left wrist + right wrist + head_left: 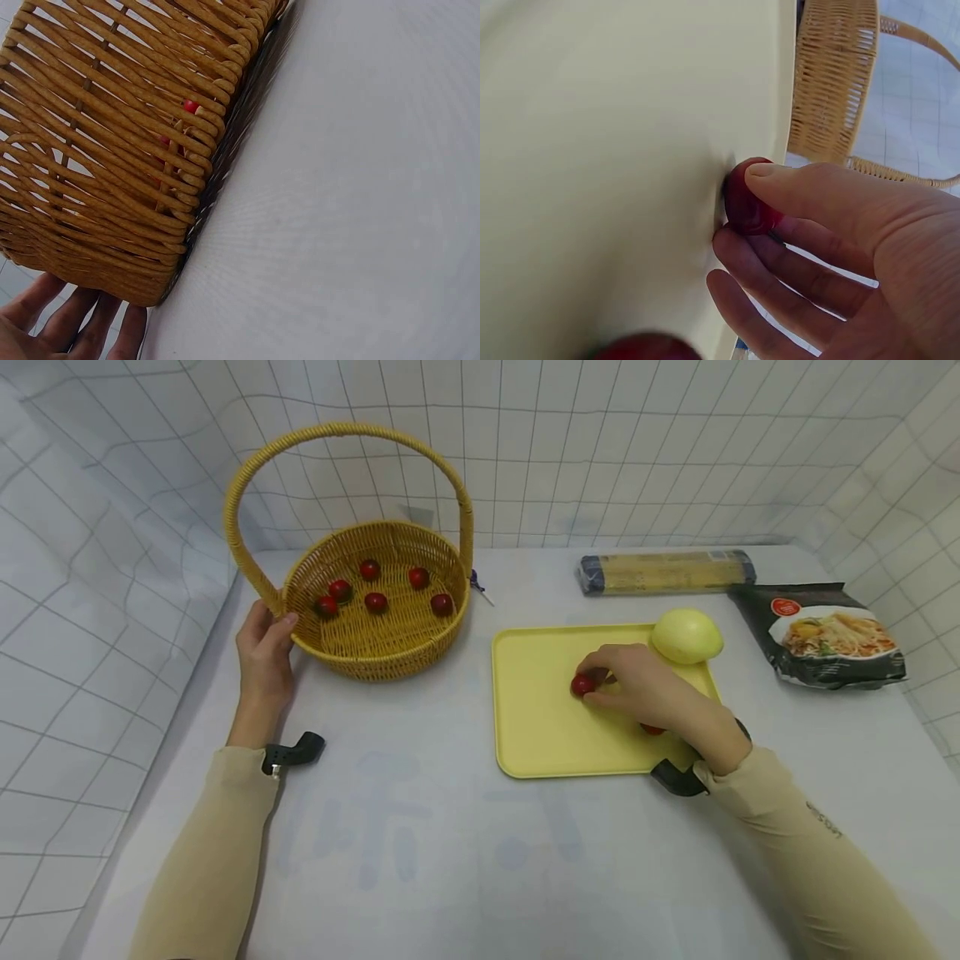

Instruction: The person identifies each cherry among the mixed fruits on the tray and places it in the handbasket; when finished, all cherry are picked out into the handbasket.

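My right hand (637, 685) pinches a small round red fruit (748, 199) between thumb and fingers, low over the yellow tray (532, 743). In the right wrist view the fruit is close against the tray's surface. Another red fruit (652, 728) lies on the tray, partly hidden under my right wrist. My left hand (264, 652) grips the side of the wicker basket (367, 668) near the foot of its handle, thumb at the rim and fingers (79, 319) against the outer wall. Several red fruits (377, 602) lie spread inside the basket.
A yellow-green lemon-like fruit (686, 636) sits at the tray's back right corner. Behind the tray lies a long pack of noodles (667, 572), and a black food packet (832, 635) is at the right. A small dark-handled tool (480, 587) lies beside the basket.
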The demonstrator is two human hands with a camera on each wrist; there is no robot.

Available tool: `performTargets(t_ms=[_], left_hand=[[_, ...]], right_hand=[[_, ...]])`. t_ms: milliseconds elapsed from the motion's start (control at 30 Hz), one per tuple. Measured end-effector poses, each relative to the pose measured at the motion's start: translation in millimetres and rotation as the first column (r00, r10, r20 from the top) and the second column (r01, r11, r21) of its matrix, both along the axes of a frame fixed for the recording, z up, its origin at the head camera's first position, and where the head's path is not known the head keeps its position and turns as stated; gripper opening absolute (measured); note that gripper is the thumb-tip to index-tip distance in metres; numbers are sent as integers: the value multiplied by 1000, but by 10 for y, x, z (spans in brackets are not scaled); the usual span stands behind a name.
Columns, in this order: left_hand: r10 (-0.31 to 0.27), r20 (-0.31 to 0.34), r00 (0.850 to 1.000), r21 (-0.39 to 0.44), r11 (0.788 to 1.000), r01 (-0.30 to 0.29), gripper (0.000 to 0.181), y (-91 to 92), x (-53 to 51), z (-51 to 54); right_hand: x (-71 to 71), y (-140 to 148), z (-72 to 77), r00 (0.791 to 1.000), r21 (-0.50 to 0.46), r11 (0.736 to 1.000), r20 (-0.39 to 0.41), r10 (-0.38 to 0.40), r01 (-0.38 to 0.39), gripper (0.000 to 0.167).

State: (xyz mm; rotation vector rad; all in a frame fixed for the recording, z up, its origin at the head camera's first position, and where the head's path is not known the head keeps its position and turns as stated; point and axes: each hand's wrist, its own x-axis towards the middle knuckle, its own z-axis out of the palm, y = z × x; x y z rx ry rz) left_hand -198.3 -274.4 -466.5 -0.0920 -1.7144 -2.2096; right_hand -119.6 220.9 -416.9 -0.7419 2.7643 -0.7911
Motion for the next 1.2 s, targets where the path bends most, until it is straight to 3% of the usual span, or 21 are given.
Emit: performTargets(t_ms=[167, 400, 667, 833, 1000, 1200], left_hand=[[-6, 6, 1000, -16, 1000, 6, 41, -3, 1, 3], [-7, 6, 1000, -29, 1000, 7, 41, 2, 0, 0], [-1, 19, 1000, -36, 999, 2, 42, 6, 8, 12], [10, 19, 1000, -33, 999, -9, 42, -26, 22, 28], [-8, 2, 1000, -4, 1000, 8, 40, -26, 3, 27], [2, 19, 1000, -26, 1000, -2, 39, -4, 12, 23]], right_hand=[[-62, -133, -14, 1000, -10, 1000, 1, 3, -3, 30], [-146, -379, 85, 1000, -53, 998, -17, 21, -22, 29], [-351, -718, 359, 995, -228, 970, -82, 63, -80, 24], [-436, -1083, 492, 989, -300, 948, -127, 70, -106, 23], [-451, -1444, 499, 980, -346, 934, -196, 22, -90, 31], [-437, -1722, 427, 974, -315, 945, -226, 11, -84, 33]])
